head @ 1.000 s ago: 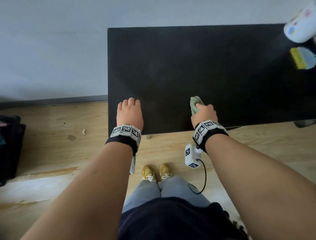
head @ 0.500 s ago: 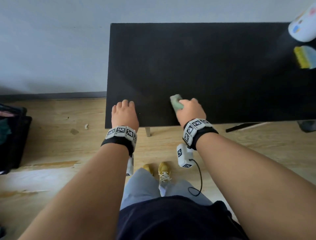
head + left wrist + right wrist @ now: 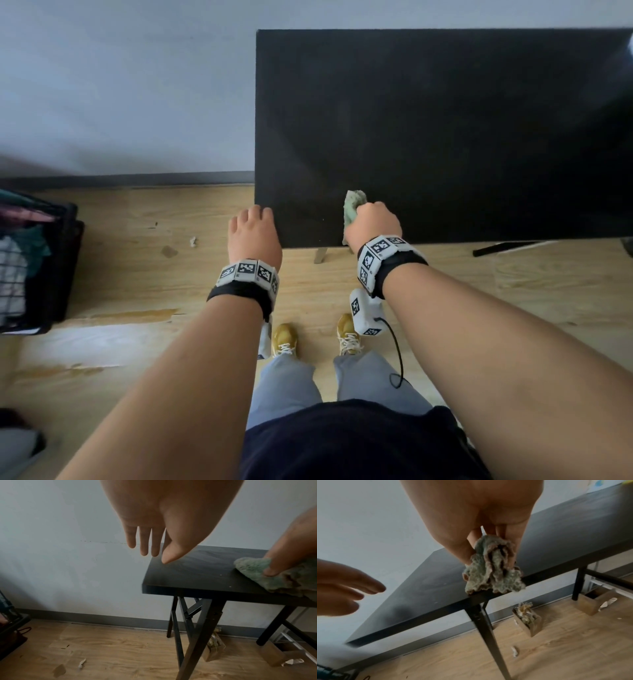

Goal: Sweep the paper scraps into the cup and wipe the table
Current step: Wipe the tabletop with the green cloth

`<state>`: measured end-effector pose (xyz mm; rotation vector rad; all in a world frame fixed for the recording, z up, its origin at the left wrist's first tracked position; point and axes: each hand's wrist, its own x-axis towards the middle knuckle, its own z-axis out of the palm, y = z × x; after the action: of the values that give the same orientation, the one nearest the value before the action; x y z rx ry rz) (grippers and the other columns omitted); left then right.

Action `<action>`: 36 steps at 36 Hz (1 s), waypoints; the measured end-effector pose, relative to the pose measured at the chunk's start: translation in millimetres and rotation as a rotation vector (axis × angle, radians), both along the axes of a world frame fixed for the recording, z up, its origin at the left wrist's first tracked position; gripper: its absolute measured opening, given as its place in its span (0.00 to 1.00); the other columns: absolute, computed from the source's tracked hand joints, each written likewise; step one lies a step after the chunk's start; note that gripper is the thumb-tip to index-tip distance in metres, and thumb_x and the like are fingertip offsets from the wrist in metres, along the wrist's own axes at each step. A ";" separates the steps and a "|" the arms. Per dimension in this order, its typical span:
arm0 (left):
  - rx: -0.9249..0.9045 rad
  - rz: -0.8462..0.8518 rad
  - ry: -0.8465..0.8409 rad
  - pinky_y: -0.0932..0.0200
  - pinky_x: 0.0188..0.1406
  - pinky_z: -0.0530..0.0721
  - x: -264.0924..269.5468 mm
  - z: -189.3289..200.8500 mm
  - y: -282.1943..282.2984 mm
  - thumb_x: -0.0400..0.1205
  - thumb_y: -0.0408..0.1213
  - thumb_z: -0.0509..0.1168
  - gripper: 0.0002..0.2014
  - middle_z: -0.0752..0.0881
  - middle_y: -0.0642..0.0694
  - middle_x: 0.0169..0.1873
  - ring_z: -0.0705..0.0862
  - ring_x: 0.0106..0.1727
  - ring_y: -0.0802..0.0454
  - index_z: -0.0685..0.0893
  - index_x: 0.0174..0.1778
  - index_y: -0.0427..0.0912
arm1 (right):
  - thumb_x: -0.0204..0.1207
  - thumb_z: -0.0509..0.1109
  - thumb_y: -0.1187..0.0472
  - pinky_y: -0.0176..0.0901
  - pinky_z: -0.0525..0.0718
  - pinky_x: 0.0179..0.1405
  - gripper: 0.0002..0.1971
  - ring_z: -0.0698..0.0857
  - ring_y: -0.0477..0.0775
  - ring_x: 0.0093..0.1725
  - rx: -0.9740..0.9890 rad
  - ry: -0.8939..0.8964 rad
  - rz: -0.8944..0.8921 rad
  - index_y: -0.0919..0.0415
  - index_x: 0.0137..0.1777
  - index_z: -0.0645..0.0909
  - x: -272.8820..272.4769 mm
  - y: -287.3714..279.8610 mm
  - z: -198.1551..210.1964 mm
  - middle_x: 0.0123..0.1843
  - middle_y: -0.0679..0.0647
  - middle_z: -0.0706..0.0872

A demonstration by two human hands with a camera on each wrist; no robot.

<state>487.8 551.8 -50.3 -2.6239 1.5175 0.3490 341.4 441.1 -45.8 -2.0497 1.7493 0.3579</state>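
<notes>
The black table (image 3: pixel 445 120) fills the upper right of the head view. My right hand (image 3: pixel 368 217) grips a crumpled green cloth (image 3: pixel 354 205) and presses it on the tabletop at the front edge, near the left end. In the right wrist view the cloth (image 3: pixel 491 569) hangs partly over that edge. My left hand (image 3: pixel 254 219) is open with straight fingers (image 3: pixel 144 543) at the table's front left corner, mostly over the floor. A paper scrap (image 3: pixel 193 241) lies on the floor left of the table. The cup is almost out of view.
A dark wire basket (image 3: pixel 37 260) with clothes stands on the wooden floor at far left. Under the table are black crossed legs (image 3: pixel 193 622) and small cardboard boxes (image 3: pixel 529 623) holding crumpled paper. The wall runs behind the table.
My right hand has slid the cloth leftward along the front edge. My left hand has moved from the tabletop to the left corner. The cup and the yellow item have left the view.
</notes>
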 end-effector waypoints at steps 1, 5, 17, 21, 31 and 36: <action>0.003 -0.001 -0.001 0.48 0.74 0.69 6.2 0.6 3.9 0.79 0.29 0.59 0.24 0.75 0.42 0.70 0.72 0.72 0.42 0.72 0.73 0.41 | 0.76 0.68 0.59 0.47 0.74 0.36 0.10 0.80 0.58 0.44 0.006 0.003 0.003 0.62 0.54 0.82 9.5 4.9 0.4 0.57 0.58 0.79; 0.003 -0.010 -0.006 0.48 0.75 0.67 33.8 2.3 15.4 0.79 0.28 0.59 0.25 0.74 0.43 0.71 0.71 0.73 0.43 0.71 0.74 0.42 | 0.76 0.69 0.58 0.47 0.73 0.35 0.09 0.75 0.56 0.39 0.012 0.013 -0.003 0.61 0.54 0.81 40.0 20.1 0.4 0.59 0.56 0.77; 0.009 -0.065 -0.005 0.47 0.78 0.65 83.7 0.6 28.2 0.78 0.26 0.59 0.25 0.73 0.42 0.72 0.70 0.74 0.42 0.71 0.73 0.40 | 0.80 0.58 0.58 0.43 0.75 0.34 0.15 0.84 0.59 0.38 0.063 -0.285 0.021 0.57 0.34 0.80 88.3 49.3 3.4 0.34 0.51 0.80; 0.000 -0.090 0.011 0.47 0.78 0.65 88.0 -1.4 27.2 0.78 0.26 0.59 0.25 0.74 0.42 0.72 0.70 0.74 0.41 0.72 0.73 0.40 | 0.79 0.60 0.60 0.47 0.77 0.39 0.09 0.84 0.62 0.47 -0.147 -0.303 -0.138 0.57 0.48 0.82 82.2 24.1 4.6 0.51 0.59 0.80; -0.028 -0.118 0.028 0.47 0.78 0.65 103.0 -5.3 25.9 0.80 0.28 0.59 0.24 0.73 0.42 0.73 0.70 0.74 0.42 0.72 0.74 0.40 | 0.80 0.63 0.60 0.53 0.77 0.58 0.21 0.73 0.61 0.69 -0.030 -0.018 -0.253 0.60 0.74 0.71 107.6 -8.5 -5.0 0.71 0.58 0.69; -0.023 -0.107 0.030 0.47 0.78 0.64 107.9 -8.7 28.4 0.80 0.28 0.59 0.24 0.73 0.42 0.73 0.70 0.75 0.42 0.71 0.74 0.40 | 0.80 0.60 0.61 0.52 0.74 0.55 0.24 0.69 0.60 0.69 -0.012 -0.037 -0.085 0.52 0.77 0.68 121.3 0.7 -6.5 0.72 0.56 0.66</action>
<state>595.7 580.2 -58.9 -2.5518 1.6733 0.3653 462.7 441.8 -52.2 -1.9703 1.8136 0.2821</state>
